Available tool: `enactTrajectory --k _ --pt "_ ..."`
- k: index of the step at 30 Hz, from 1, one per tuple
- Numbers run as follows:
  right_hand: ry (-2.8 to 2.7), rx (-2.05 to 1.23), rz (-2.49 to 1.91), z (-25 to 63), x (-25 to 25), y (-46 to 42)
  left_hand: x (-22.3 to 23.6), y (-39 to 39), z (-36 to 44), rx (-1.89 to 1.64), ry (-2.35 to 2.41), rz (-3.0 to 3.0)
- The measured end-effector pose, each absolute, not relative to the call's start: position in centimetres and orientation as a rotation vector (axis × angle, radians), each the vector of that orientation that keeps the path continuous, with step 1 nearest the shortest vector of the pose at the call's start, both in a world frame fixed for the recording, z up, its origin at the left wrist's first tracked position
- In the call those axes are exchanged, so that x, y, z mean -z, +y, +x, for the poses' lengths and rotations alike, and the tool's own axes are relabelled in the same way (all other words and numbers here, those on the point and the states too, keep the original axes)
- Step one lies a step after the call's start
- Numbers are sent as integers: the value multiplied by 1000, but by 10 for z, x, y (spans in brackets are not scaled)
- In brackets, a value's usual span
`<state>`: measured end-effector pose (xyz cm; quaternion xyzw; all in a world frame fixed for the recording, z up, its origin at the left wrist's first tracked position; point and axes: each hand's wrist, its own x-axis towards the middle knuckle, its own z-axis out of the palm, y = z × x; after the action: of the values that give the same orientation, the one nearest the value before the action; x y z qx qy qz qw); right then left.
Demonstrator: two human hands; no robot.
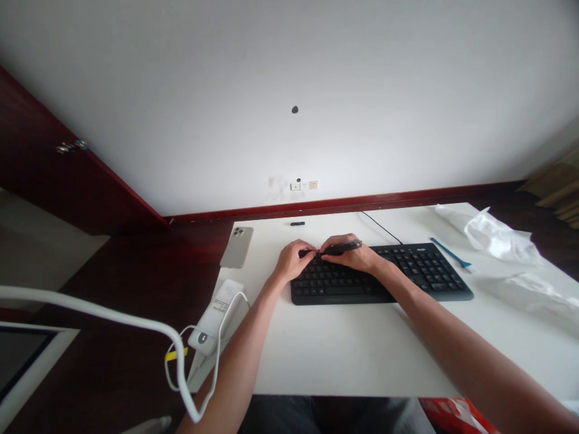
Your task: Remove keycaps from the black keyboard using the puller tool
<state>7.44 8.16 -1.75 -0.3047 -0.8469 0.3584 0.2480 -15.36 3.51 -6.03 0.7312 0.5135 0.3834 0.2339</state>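
Observation:
A black keyboard (344, 289) lies flat on the white table (316, 355), with a thin cable running off its back edge. My right hand (350, 256) is closed around a slim black pen-like tool (342, 247) and rests over the upper keys; the tool's exact kind does not show. Opposite it, my left hand (293, 260) has thumb and forefinger pinched together at the keyboard's back left part. Both sets of fingertips nearly meet there. Whatever lies between the left fingertips is hidden or too small to name.
A phone (237, 247) lies at the far left corner, with a white power strip (219, 313) and cord nearer. Behind the keyboard sits a small black piece (298, 223). To the right are a blue pry stick (451, 253) and crumpled white plastic wrap (497, 238).

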Motion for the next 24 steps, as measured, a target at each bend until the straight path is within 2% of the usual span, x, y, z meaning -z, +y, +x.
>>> enactTrajectory --k 5,10,24 --pt "-2380 -1031 -724 74 4 76 58 34 -153 -1033 1434 1996" --pt "-2428 -895 -644 72 10 76 58 34 -153 -1032 1437 1986" --pt "-2225 -946 -910 65 27 84 57 33 -154 -1065 1381 2016"
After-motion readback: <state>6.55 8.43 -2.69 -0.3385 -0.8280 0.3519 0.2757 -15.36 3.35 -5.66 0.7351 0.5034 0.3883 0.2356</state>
